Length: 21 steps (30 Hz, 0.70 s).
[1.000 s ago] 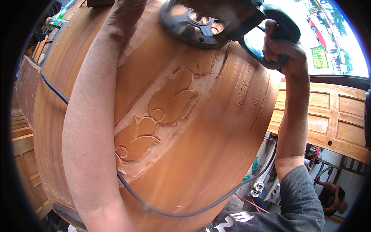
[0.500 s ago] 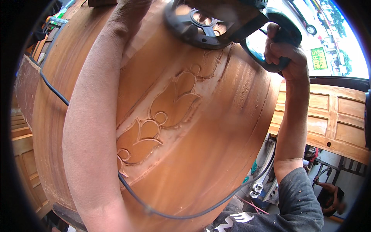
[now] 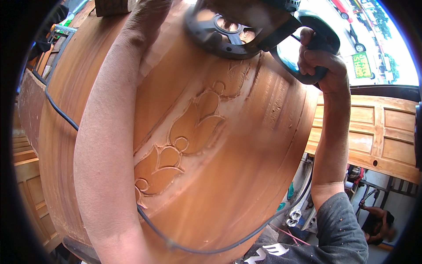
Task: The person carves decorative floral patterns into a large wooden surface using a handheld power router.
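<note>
My right hand (image 3: 323, 59) is closed around the dark loop handle of a power router (image 3: 250, 26) at the top. The router's round, open-spoked base stands on a brown wooden panel (image 3: 211, 189) with a carved relief of curved petals and small rings. My left forearm (image 3: 107, 154) reaches up across the left part of the panel. Only the wrist and a bit of my left hand (image 3: 154, 11) show at the top edge; its fingers are hidden. Past the near end of the carving, a black cord (image 3: 193, 251) loops over the panel.
A panelled wooden door (image 3: 365, 132) lies on the right, with another panelled piece (image 3: 33, 185) at the lower left. A wooden block (image 3: 112, 6) rests at the panel's far edge. Another person (image 3: 378, 224) is at the lower right. Vehicles stand outside at the upper right.
The router and my right hand have shifted very slightly left and down in the picture. My right hand keeps its grip on the handle; the view itself has moved a little.
</note>
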Tool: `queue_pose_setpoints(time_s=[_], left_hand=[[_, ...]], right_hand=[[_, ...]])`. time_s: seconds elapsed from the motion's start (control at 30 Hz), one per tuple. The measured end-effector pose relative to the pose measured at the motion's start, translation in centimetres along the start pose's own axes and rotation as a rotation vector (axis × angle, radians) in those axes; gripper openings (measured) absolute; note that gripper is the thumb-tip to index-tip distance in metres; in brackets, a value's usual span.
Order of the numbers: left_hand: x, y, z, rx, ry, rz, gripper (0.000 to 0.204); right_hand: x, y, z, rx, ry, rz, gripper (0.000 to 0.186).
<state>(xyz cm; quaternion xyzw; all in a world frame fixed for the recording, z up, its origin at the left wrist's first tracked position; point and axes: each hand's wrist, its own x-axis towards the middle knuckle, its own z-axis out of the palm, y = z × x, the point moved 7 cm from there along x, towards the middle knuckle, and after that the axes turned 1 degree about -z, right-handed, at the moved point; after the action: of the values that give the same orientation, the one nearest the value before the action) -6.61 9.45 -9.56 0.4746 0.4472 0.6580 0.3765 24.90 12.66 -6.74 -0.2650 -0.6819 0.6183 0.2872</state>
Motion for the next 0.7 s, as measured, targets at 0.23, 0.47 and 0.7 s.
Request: queue_pose_setpoints(time_s=[0.23, 0.47, 0.7], left_hand=[[0.12, -0.24, 0.35, -0.003, -0.006, 0.002, 0.065], [0.19, -0.41, -0.17, -0.013, -0.004, 0.015, 0.065], [-0.05, -0.93, -0.40, -0.017, -0.008, 0.022, 0.065]], right_hand=[[0.09, 0.11, -0.12, 0.008, 0.011, -0.001, 0.028], [0.26, -0.16, -0.04, -0.019, 0.001, -0.002, 0.028], [0.06, -0.16, -0.17, -0.079, 0.014, -0.020, 0.028]])
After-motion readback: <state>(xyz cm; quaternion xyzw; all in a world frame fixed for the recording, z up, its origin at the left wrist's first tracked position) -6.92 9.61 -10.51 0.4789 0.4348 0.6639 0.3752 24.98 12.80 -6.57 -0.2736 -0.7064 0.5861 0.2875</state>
